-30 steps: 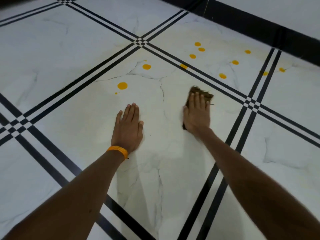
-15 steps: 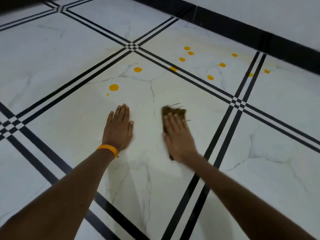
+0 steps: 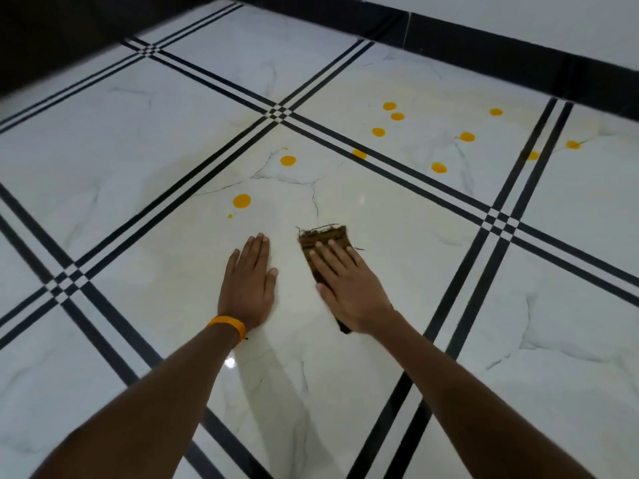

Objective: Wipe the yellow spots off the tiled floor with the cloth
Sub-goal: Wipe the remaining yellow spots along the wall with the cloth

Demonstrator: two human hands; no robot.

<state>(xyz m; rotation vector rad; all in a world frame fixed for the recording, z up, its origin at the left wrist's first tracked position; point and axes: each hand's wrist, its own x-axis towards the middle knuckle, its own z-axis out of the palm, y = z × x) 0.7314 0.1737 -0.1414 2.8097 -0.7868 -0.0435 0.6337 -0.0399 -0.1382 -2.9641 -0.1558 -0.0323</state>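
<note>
Person is down on the floor [image 3: 103, 160], both arms stretched out in front.

Right hand [image 3: 349, 288]: flat on top of the cloth [image 3: 323, 235]. Its fingers [image 3: 332, 254] are straight and slightly spread, pressing the cloth down, not curled round it.

Cloth: brown, frayed at the far edge. That edge sticks out past the fingertips, and a near corner shows by the wrist. It lies on the same white tile as the left hand [image 3: 249, 281], just right of it, with a strip of bare tile between.

Left hand: palm down on the tile, fingers [image 3: 257, 247] straight and together, holding nothing. Orange wristband [image 3: 228, 324] on that wrist.

Yellow spots [image 3: 378, 132]:
- The nearest spot [image 3: 241, 201] sits beyond the left fingertips with a tiny drop beside it. The cloth is near it but not touching.
- A second one [image 3: 288, 160] is further out on the same tile.
- One sits on the double black stripe [image 3: 415, 180].
- Most are scattered over the next tile, towards the black skirting [image 3: 518, 60].
- Two more are out right by the crossing stripe, well apart from the cloth.
</note>
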